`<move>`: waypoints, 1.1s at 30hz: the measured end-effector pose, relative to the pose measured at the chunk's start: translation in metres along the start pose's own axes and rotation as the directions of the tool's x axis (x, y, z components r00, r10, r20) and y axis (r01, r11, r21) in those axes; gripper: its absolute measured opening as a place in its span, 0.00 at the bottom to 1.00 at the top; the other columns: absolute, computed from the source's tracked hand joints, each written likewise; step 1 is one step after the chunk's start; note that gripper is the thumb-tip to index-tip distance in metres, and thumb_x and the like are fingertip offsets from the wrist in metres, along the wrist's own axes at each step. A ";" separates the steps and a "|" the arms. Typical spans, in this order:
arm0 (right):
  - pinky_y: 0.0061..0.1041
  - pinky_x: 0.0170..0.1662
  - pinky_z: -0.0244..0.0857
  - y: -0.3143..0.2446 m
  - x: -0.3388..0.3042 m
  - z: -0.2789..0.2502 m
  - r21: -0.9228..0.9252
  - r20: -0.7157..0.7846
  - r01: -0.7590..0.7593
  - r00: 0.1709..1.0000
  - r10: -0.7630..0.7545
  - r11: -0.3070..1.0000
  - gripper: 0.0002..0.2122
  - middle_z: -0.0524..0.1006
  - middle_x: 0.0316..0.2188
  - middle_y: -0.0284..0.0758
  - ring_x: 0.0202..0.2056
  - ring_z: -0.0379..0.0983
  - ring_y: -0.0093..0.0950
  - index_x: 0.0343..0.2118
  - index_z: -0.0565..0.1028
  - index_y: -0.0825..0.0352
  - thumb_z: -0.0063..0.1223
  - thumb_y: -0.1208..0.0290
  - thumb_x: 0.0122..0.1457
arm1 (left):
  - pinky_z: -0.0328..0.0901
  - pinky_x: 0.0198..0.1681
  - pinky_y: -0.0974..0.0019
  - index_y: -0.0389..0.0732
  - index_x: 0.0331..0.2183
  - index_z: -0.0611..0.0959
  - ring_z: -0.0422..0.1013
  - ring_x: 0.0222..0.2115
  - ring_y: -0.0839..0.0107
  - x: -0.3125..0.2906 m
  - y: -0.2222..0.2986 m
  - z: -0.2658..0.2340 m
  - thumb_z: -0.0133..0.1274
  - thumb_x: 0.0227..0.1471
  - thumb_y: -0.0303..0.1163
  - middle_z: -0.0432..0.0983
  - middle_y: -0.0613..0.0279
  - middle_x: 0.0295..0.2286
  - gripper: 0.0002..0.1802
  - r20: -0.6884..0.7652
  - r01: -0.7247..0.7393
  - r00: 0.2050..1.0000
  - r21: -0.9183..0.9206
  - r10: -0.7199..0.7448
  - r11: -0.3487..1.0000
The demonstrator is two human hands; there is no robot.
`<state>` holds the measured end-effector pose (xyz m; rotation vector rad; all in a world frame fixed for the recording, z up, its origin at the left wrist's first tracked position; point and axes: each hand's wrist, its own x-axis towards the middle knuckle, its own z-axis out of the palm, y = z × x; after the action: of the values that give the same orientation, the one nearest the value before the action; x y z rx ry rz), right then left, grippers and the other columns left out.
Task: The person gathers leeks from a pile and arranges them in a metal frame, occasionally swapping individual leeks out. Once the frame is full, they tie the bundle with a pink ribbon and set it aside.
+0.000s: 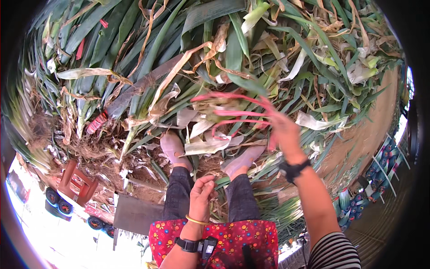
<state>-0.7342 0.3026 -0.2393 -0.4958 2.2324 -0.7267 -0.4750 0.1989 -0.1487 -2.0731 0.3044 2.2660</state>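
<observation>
Several thin red strips point(239, 113), smeared by motion, trail leftward from my right hand point(285, 130). That hand is closed around their ends above the pile of leeks point(127, 49). Over my lap, my left hand point(203, 196) has its fingers curled and thumb pressed in; whether something small is pinched there cannot be made out. Between my feet and the pile lie pale, peeled leek leaves point(207, 146). A long knife point(127, 99) with a red-wrapped handle rests on the leeks at the left, its blade slanting up to the right.
A brown plastic stool point(77, 184) is at the lower left, near dark wheels point(59, 202). My feet in light socks point(244, 160) stand among roots and scraps. Bundled leeks point(354, 206) stand at the right beyond the brown ground point(354, 143). A red patterned cloth point(251, 242) covers my lap.
</observation>
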 end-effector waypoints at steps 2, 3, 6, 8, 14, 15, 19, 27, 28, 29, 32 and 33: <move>0.22 0.39 0.67 0.087 -0.036 -0.096 -0.236 -0.106 -0.272 0.962 0.253 0.933 0.15 0.74 0.42 0.37 0.39 0.74 0.26 0.48 0.71 0.67 0.46 0.69 0.58 | 0.61 0.29 0.76 0.38 0.39 0.76 0.64 0.23 0.82 -0.001 0.001 0.006 0.52 0.52 0.31 0.72 0.69 0.26 0.12 0.025 0.010 1.000 0.001 -0.010 1.000; 0.22 0.38 0.68 0.150 -0.064 -0.165 -0.279 -0.329 -0.121 0.944 0.023 0.953 0.18 0.72 0.45 0.35 0.39 0.73 0.27 0.51 0.68 0.66 0.44 0.71 0.57 | 0.61 0.28 0.76 0.39 0.39 0.76 0.64 0.23 0.82 -0.001 -0.001 0.015 0.52 0.52 0.32 0.72 0.69 0.26 0.12 0.066 0.035 0.997 -0.001 -0.035 0.999; 0.27 0.33 0.70 0.166 -0.162 -0.280 0.060 -0.641 -0.407 0.684 0.348 0.911 0.16 0.76 0.39 0.37 0.38 0.74 0.29 0.44 0.72 0.70 0.38 0.66 0.60 | 0.62 0.29 0.76 0.40 0.40 0.76 0.65 0.23 0.82 -0.001 0.004 0.009 0.52 0.52 0.32 0.72 0.69 0.27 0.12 0.086 0.072 0.994 0.016 -0.073 0.997; 0.27 0.30 0.69 0.165 -0.201 -0.304 0.277 -0.861 -0.589 0.199 0.468 0.759 0.14 0.77 0.37 0.37 0.37 0.74 0.29 0.41 0.73 0.71 0.41 0.71 0.56 | 0.63 0.30 0.76 0.40 0.40 0.75 0.66 0.24 0.81 -0.003 0.007 0.011 0.52 0.52 0.32 0.72 0.68 0.27 0.13 0.118 0.113 0.986 0.058 -0.119 0.992; 0.23 0.34 0.67 0.065 -0.156 -0.130 -0.063 -0.019 -0.169 0.986 0.169 0.984 0.10 0.77 0.30 0.36 0.31 0.74 0.26 0.34 0.76 0.70 0.47 0.71 0.53 | 0.66 0.38 0.73 0.40 0.46 0.72 0.70 0.34 0.76 -0.010 -0.003 0.021 0.56 0.48 0.33 0.73 0.65 0.35 0.22 0.324 0.166 0.914 0.254 -0.245 0.953; 0.23 0.29 0.67 0.002 -0.135 -0.084 0.106 0.349 -0.591 0.775 0.527 0.800 0.10 0.77 0.28 0.35 0.27 0.75 0.25 0.34 0.76 0.69 0.50 0.69 0.53 | 0.65 0.41 0.70 0.40 0.48 0.71 0.69 0.38 0.73 -0.012 0.005 0.024 0.59 0.44 0.33 0.71 0.63 0.39 0.28 0.465 -0.321 0.884 0.527 0.050 0.787; 0.32 0.33 0.66 -0.091 -0.098 0.016 0.180 0.692 -0.084 0.719 -0.065 0.980 0.13 0.75 0.25 0.43 0.29 0.74 0.39 0.35 0.75 0.64 0.50 0.60 0.53 | 0.64 0.46 0.65 0.35 0.52 0.65 0.67 0.45 0.64 -0.016 0.003 0.029 0.63 0.34 0.26 0.65 0.51 0.47 0.41 0.628 -0.664 0.736 0.598 0.251 0.448; 0.36 0.36 0.66 -0.095 -0.013 0.046 0.152 0.689 0.151 0.692 -0.214 0.977 0.15 0.76 0.29 0.38 0.32 0.73 0.39 0.40 0.72 0.62 0.48 0.57 0.54 | 0.67 0.35 0.66 0.37 0.38 0.76 0.73 0.31 0.67 -0.016 -0.012 0.013 0.44 0.54 0.32 0.75 0.58 0.28 0.12 0.318 0.105 0.827 0.722 -0.463 0.684; 0.36 0.36 0.67 -0.086 0.000 0.062 0.057 0.527 0.290 0.804 -0.276 0.955 0.16 0.75 0.34 0.40 0.34 0.73 0.40 0.40 0.71 0.64 0.48 0.59 0.54 | 0.66 0.33 0.69 0.37 0.36 0.77 0.72 0.28 0.70 -0.018 -0.031 0.003 0.42 0.57 0.34 0.76 0.61 0.27 0.12 0.673 -0.537 0.717 0.699 -0.181 0.472; 0.35 0.42 0.65 -0.089 0.015 0.074 -0.058 0.405 0.414 0.841 -0.358 0.908 0.13 0.73 0.41 0.39 0.41 0.71 0.37 0.41 0.72 0.65 0.47 0.65 0.54 | 0.66 0.34 0.68 0.37 0.36 0.77 0.72 0.27 0.68 -0.022 -0.042 0.001 0.42 0.57 0.33 0.75 0.59 0.26 0.12 0.630 -0.436 0.706 0.747 -0.323 0.502; 0.35 0.57 0.50 -0.081 0.063 0.131 -0.411 0.410 0.747 0.663 -0.626 0.522 0.21 0.65 0.53 0.31 0.54 0.60 0.27 0.50 0.68 0.55 0.47 0.71 0.49 | 0.65 0.33 0.67 0.37 0.35 0.77 0.72 0.27 0.66 -0.021 -0.040 0.009 0.42 0.56 0.33 0.75 0.58 0.26 0.11 0.554 -0.294 0.689 0.803 -0.467 0.519; 0.36 0.57 0.50 -0.071 0.070 0.144 -0.447 0.442 0.740 0.672 -0.594 0.503 0.22 0.64 0.55 0.31 0.54 0.60 0.27 0.52 0.66 0.53 0.46 0.72 0.50 | 0.65 0.33 0.66 0.37 0.34 0.77 0.72 0.26 0.65 -0.020 -0.036 0.011 0.42 0.56 0.32 0.75 0.57 0.25 0.11 0.532 -0.257 0.703 0.809 -0.472 0.529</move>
<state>-0.6652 0.1601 -0.3137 -1.7717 1.9580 -0.2446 -0.4776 0.2377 -0.1320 -0.6087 0.9321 1.9539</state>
